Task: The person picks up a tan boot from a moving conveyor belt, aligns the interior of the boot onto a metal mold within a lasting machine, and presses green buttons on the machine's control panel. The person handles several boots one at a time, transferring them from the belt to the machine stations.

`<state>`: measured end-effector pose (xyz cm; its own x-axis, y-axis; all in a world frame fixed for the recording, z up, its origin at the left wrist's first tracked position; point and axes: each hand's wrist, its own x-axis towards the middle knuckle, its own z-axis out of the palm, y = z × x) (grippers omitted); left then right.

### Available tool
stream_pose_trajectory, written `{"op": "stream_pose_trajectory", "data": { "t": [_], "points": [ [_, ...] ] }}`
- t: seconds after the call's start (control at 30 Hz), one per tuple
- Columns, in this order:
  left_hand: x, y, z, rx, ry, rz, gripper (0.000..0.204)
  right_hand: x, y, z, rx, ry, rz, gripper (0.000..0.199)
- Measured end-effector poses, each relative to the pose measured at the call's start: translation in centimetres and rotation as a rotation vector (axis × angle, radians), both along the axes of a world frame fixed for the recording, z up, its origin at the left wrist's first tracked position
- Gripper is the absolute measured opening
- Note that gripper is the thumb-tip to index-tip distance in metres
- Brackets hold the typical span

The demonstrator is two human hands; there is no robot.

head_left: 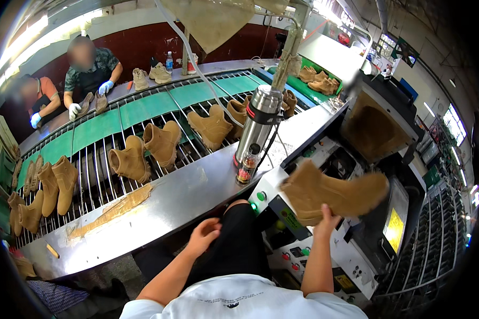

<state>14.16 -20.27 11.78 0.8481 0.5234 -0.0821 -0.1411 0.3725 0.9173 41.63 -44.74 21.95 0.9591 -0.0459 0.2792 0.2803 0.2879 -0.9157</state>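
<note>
My right hand [326, 222] is closed on a tan ankle boot [330, 191], lifted in front of the machine; the boot is slightly blurred, its toe pointing right. My left hand [203, 237] hovers over my lap with loosely bent fingers, and nothing shows in it. Close by on the right stands the machine [375, 122], its hinged lid raised and colored buttons on its front. More tan boots, such as this one [131, 159] and a pair [58, 183], rest on the roller conveyor to the left.
Between me and the conveyor runs a metal ledge [181, 194], bearing a steel thermos [258, 119] and a small jar [247, 165]. Across the line, two people handle shoe parts [93, 102] in gloves. A green tray of boots [316, 82] stands behind; a rack [431, 239] fills the right.
</note>
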Motion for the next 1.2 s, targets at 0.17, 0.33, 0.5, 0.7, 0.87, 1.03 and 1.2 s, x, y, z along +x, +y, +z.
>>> {"op": "stream_pose_trajectory", "data": {
  "t": [0.17, 0.33, 0.5, 0.7, 0.87, 1.03, 1.2],
  "points": [
    [3.3, -0.3, 6.0, -0.349, -0.557, -0.226, 0.079, -8.9, 8.3, 4.5, -0.709, 0.054, 0.854, 0.069],
    [-7.9, 4.9, 4.8, -0.373, -0.546, 0.334, 0.082, -8.4, 12.0, 7.9, -0.914, -0.778, 0.931, 0.052],
    [-19.4, 4.3, 3.0, -0.379, -0.535, 0.813, 0.072, 4.0, 9.9, 2.6, -1.023, -0.660, 0.062, 0.037],
    [-30.6, 7.7, 1.6, -0.265, -0.198, 1.151, 0.058, 17.7, 1.0, -4.0, -1.735, -0.476, -0.572, 0.048],
    [-31.3, 9.9, 2.5, 0.168, 0.478, 1.074, 0.051, 22.3, -0.2, -6.6, -1.720, -0.323, -0.424, 0.045],
    [-30.0, 10.4, -2.2, 0.257, 0.669, 1.001, 0.055, 21.8, 0.8, -6.5, -1.735, -0.254, -0.396, 0.048],
    [-27.8, 11.5, -2.2, 0.346, 0.581, 1.002, 0.053, 22.8, -1.2, -7.3, -1.694, -0.281, -0.380, 0.047]
  ]
}}
